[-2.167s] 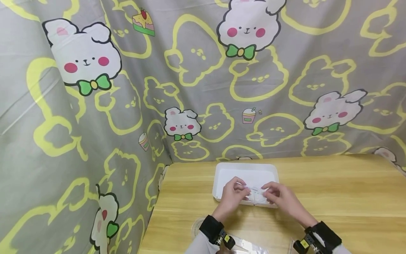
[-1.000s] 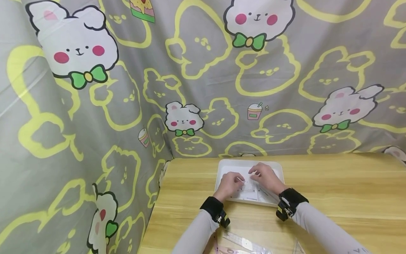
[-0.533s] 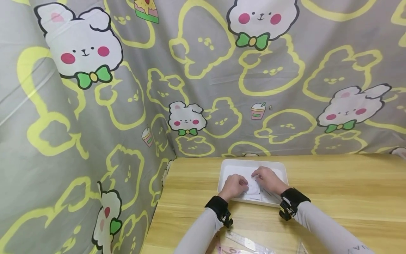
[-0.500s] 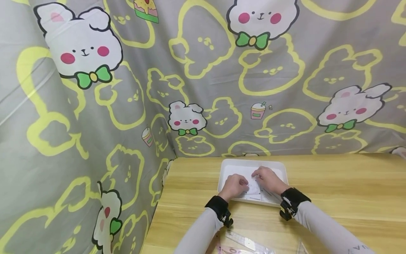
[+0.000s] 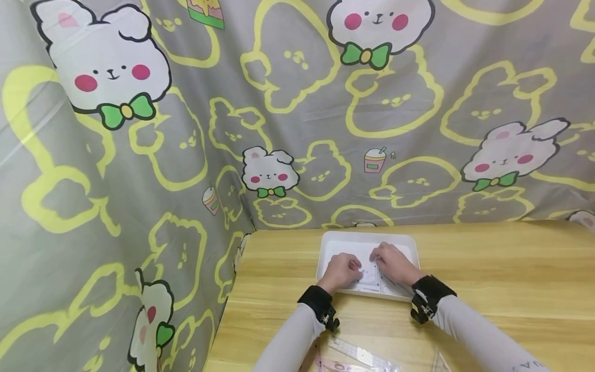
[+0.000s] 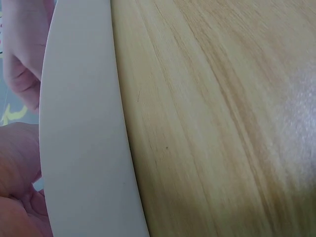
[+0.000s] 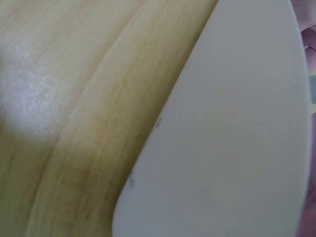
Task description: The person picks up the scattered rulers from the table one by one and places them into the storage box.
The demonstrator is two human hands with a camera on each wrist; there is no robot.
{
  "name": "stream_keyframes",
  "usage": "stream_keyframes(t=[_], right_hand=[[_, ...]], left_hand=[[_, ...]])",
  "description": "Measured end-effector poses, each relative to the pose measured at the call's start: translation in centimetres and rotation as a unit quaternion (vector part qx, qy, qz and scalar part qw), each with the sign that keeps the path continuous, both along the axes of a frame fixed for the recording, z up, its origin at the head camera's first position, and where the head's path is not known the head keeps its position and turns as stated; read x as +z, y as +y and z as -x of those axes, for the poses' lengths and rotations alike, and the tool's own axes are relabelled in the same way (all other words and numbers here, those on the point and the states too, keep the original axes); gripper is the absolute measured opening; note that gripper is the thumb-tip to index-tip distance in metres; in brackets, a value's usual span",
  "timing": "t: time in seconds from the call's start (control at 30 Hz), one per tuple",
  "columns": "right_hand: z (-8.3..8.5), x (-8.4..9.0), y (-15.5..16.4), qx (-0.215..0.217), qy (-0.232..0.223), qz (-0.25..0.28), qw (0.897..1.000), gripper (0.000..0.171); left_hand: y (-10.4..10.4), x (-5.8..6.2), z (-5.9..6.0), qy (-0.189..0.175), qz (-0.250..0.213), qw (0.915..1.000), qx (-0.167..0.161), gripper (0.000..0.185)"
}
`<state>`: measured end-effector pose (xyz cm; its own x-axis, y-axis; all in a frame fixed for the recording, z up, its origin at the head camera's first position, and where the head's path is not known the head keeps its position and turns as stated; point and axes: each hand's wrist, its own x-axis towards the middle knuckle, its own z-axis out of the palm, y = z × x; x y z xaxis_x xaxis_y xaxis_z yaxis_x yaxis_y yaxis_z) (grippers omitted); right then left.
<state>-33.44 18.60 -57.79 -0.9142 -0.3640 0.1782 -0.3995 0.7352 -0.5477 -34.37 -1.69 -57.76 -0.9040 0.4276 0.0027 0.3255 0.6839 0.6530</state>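
Two seconds ago you had a clear piece [image 5: 370, 279] pinched up at the front rim of the white tray [image 5: 349, 237]; now it lies inside that tray, between and just beneath your hands. Your right hand [image 5: 395, 262] has reached farther in, so both hands sit over the tray, apart, fingers bent toward opposite sides of the piece. Whether either pinches it or merely touches, you can't tell here: both wrist views show mostly tray wall. In the last half second, little has shifted. That suggests the carrying is done and you're into fine settling, with letting go perhaps all that remains for this piece. Nearer you, below your left hand [image 5: 341, 271] and between your forearms, a clear ruler [image 5: 360, 354] and a pink-printed piece [image 5: 341, 366] lie on the worktop [image 5: 488, 279].
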Motion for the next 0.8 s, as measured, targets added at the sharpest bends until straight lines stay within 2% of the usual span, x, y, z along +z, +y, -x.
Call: stream_keyframes(t=[0.13,0.3,0.47,0.63,0.8], right_hand=[[0.1,0.0,0.2,-0.003,0.009,-0.001,1.000,0.016],[-0.1,-0.1,0.2,0.007,0.020,-0.003,1.000,0.016],[-0.5,0.1,0.1,-0.013,0.021,0.005,1.000,0.016],[-1.6,1.1,0.2,-0.033,0.017,0.021,0.999,0.021],[-3.7,2.5,0.7,-0.037,0.049,0.044,0.997,0.019]], left_hand=[[0.1,0.1,0.0,0.001,0.000,1.0000,0.000,0.011],[0.1,0.5,-0.4,-0.018,0.012,0.9998,0.001,0.013],[0.0,0.7,-0.6,-0.025,0.008,0.9997,-0.001,0.014],[-0.5,1.0,-1.0,0.010,0.003,0.9999,0.003,0.013],[-1.2,1.9,-1.8,0.041,-0.020,0.9989,-0.005,0.016]])
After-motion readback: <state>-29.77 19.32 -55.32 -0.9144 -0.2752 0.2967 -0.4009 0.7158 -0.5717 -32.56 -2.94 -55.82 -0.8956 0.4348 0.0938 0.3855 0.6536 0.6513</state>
